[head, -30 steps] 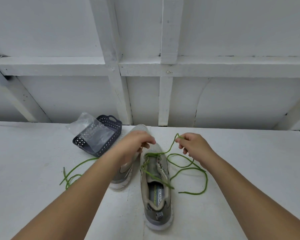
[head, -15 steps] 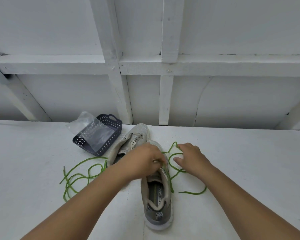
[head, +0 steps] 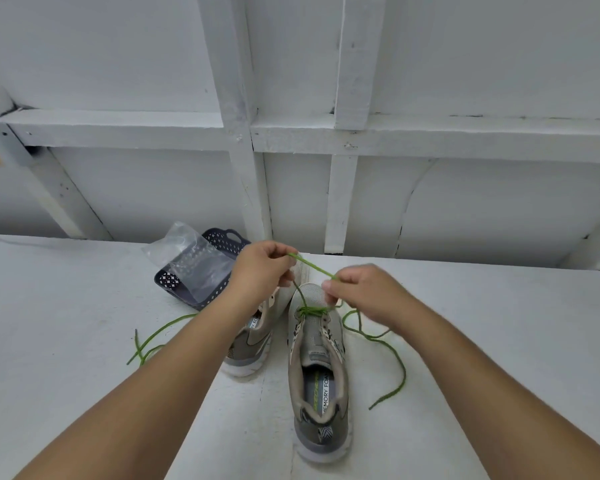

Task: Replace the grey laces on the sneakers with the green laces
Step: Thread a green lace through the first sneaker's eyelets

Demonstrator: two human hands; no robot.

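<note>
Both hands raised over right sneaker (head: 317, 362) on bench (head: 66, 341): left hand (head: 262, 268) & right hand (head: 361, 292) each pinch green lace (head: 314, 268), taut btwn them, threaded thru far eyelets.

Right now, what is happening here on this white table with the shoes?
A person is lacing the grey sneaker on the right with a thin green lace. The left hand and the right hand each pinch the lace, stretched between them above the toe. Only the lowest eyelets look threaded. A second grey sneaker stands beside it, and another green lace lies on the white table.
</note>
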